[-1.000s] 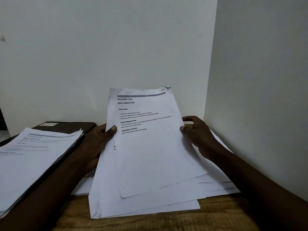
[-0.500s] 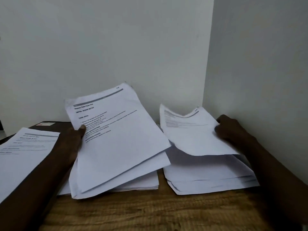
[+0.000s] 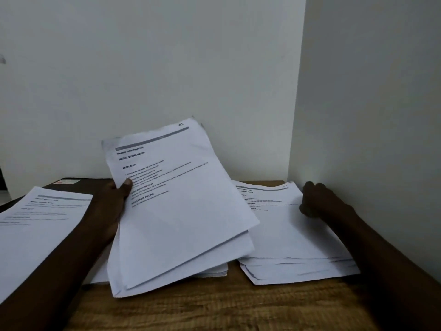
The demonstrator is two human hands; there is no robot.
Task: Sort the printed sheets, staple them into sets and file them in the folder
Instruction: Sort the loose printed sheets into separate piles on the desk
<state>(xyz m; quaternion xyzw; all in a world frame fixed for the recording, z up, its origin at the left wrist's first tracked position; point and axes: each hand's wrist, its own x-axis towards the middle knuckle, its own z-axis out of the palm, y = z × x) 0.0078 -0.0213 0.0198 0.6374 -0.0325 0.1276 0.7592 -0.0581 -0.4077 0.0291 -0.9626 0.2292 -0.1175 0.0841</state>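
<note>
Our left hand (image 3: 112,204) pinches a sheaf of printed sheets (image 3: 181,211) at its left edge, thumb (image 3: 126,185) on top, the other fingers hidden beneath. The sheaf tilts up over the middle of the wooden table (image 3: 214,309). Our right hand (image 3: 319,201) rests, fingers curled, on the right edge of the pile (image 3: 286,240) in the table's back right corner. We cannot tell whether it pinches a sheet.

Matt white paper is seen in the printed sheets (image 3: 181,211). A grained brown wood surface, dull in finish, is shown by the table (image 3: 214,306). The walls (image 3: 167,68) are finished smooth and matt.
</note>
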